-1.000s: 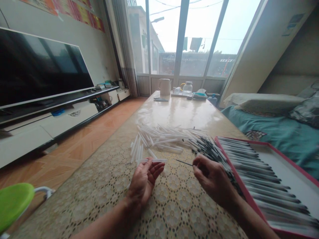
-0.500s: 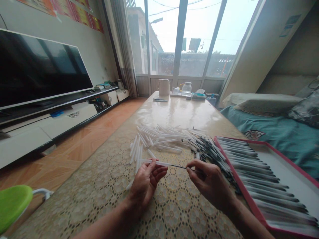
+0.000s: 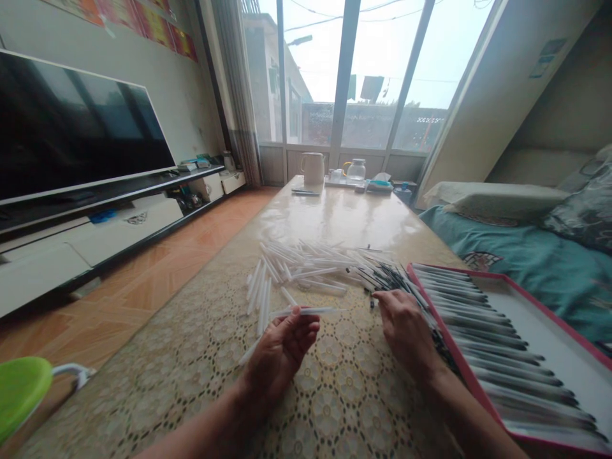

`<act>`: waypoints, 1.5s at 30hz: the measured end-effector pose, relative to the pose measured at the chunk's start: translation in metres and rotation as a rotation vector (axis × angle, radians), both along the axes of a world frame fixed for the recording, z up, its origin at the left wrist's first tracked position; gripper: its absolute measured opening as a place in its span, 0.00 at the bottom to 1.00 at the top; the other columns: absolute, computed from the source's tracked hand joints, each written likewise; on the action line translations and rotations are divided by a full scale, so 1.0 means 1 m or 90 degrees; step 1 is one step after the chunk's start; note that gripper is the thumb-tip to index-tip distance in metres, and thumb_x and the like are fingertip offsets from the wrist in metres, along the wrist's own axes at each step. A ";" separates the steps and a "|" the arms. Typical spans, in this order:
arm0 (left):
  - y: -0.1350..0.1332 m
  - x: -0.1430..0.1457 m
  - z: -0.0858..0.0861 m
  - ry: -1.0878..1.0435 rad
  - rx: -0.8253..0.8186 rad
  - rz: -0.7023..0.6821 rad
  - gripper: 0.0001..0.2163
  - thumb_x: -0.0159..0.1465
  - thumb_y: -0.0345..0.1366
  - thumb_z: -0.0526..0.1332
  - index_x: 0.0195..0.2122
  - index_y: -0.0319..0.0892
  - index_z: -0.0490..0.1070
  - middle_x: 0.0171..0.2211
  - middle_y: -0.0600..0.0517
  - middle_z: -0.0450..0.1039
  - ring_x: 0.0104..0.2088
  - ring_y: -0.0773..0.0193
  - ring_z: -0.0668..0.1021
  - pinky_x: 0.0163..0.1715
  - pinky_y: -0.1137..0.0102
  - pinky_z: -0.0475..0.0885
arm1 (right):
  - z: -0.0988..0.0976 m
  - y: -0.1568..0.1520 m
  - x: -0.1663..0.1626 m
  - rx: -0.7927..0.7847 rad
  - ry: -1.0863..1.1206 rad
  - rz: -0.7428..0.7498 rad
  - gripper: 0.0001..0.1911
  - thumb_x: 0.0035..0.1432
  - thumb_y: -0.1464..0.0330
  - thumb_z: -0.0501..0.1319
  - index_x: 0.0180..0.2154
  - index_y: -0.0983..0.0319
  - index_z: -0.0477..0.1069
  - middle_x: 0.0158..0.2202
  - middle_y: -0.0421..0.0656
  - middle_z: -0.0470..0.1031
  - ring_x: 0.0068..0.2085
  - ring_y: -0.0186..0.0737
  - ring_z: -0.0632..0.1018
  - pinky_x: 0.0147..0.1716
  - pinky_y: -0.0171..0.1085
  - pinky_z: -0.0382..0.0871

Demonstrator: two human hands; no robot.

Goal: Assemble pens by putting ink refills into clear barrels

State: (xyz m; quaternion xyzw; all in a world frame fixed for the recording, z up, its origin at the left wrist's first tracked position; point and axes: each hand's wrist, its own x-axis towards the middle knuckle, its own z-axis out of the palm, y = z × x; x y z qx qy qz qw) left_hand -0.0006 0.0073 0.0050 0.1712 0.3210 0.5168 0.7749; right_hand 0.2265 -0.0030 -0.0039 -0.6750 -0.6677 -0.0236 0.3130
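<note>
My left hand (image 3: 287, 341) is closed, pinching a translucent white pen barrel (image 3: 318, 311) between thumb and fingers. The barrel lies nearly level, with a thin pale tip at its right end. My right hand (image 3: 406, 325) is over the small black pen caps (image 3: 371, 299), fingers bent together; whatever they pinch is hidden. Just beyond that hand, a pile of dark thin refills (image 3: 387, 277) reaches toward the box. Many loose white barrels (image 3: 306, 264) lie scattered past my left hand.
A red-rimmed box (image 3: 540, 296) at the right holds a row of pens with dark ends. A beige pitcher (image 3: 313, 169), a glass jug (image 3: 356, 171) and a tissue pack (image 3: 380, 183) stand at the table's far end. A green stool (image 3: 23, 389) is at the lower left.
My right hand has left the dark refill at the barrel's right end and moved up and right to the black caps. The refill no longer sticks out; my left hand keeps the barrel.
</note>
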 end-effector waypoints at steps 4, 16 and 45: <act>-0.002 -0.001 0.000 0.000 0.001 0.000 0.06 0.62 0.27 0.57 0.31 0.35 0.74 0.26 0.46 0.79 0.25 0.67 0.80 0.28 0.76 0.75 | -0.008 0.006 0.006 -0.062 -0.164 -0.023 0.15 0.56 0.77 0.53 0.41 0.60 0.73 0.37 0.48 0.73 0.42 0.47 0.69 0.42 0.41 0.61; 0.001 -0.004 0.001 -0.029 0.012 -0.019 0.08 0.62 0.26 0.56 0.31 0.35 0.74 0.26 0.46 0.79 0.26 0.67 0.80 0.27 0.76 0.75 | 0.012 -0.009 -0.021 -0.092 0.241 0.143 0.05 0.57 0.68 0.57 0.30 0.60 0.61 0.25 0.37 0.65 0.26 0.34 0.68 0.26 0.33 0.62; -0.003 0.003 -0.007 0.058 0.078 -0.071 0.05 0.57 0.32 0.65 0.33 0.37 0.72 0.27 0.46 0.80 0.28 0.63 0.80 0.30 0.71 0.74 | 0.020 -0.025 -0.051 -0.110 0.419 0.241 0.07 0.58 0.65 0.58 0.32 0.62 0.67 0.26 0.40 0.72 0.26 0.34 0.73 0.27 0.33 0.68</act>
